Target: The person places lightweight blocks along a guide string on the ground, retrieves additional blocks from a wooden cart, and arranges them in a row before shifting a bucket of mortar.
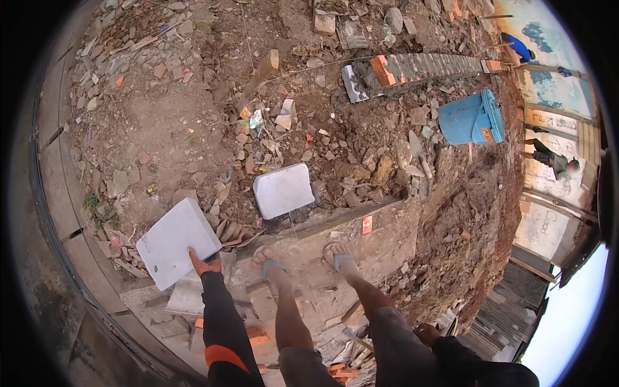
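Observation:
My left hand (pixel 204 263) grips the lower right edge of a pale lightweight concrete block (pixel 177 242), fingers over its face. The block is tilted and has a small dark mark near its lower corner. To its right, a second pale block (pixel 284 191) lies on the rubble, with a string line running beneath it. My right hand (pixel 427 333) is beside my right knee, its fingers curled and nothing visible in them. A trowel (pixel 420 155) lies on the soil farther right.
A low brick wall (pixel 432 68) with wet mortar runs along the back right, near a blue bucket (pixel 471 119). My sandalled feet stand on a concrete strip (pixel 387 235). Broken bricks and stones cover the ground. Two people are at the far right by a painted wall (pixel 548 226).

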A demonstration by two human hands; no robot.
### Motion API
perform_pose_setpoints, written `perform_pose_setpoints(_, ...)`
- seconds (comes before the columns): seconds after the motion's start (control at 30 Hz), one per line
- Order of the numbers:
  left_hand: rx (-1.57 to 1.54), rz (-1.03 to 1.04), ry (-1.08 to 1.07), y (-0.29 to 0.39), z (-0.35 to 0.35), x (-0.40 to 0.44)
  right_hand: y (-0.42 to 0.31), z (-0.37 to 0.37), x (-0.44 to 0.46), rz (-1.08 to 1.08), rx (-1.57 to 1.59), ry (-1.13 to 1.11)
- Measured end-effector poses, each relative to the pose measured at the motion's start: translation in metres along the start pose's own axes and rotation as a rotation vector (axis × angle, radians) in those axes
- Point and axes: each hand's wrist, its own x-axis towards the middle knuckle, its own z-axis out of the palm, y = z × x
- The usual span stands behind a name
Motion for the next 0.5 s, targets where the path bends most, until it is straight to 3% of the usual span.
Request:
perform_pose_setpoints(0.07, 0.108, 0.027, 0.013, 0.027, 0.002, -0.019, 0.023, 0.033, -0.006, -0.198, -0.075, 0.010)
perform_pose_setpoints(0.1, 0.186, 0.040, 0.062, 0.005, 0.022, -0.024, 0.025, 0.028, 0.017, -0.186, -0.029, 0.028)
perform_pose_setpoints(0.17, 0.235, -0.020, 0.065, 0.052, -0.004, -0.019, -0.030, 0.000, -0.009, 0.015, 0.290, -0.107)
perform_pose_setpoints(0.23, 0.353, -0.028, 0.084, 0.059, 0.015, -0.052, -0.014, 0.007, -0.023, -0.224, 0.066, 0.051)
perform_pose_setpoints(0.27, 0.394, -0.018, 0.157, 0.085, 0.020, -0.077, -0.014, 0.014, -0.018, -0.115, 0.206, 0.021)
perform_pose_setpoints(0.33, 0.506, -0.104, 0.101, 0.115, 0.007, -0.120, -0.001, 0.017, -0.035, 0.110, 0.410, -0.041)
perform_pose_setpoints(0.5, 0.850, -0.095, -0.128, 0.118, 0.016, -0.230, 0.000, 0.021, -0.012, 0.014, 0.596, 0.191)
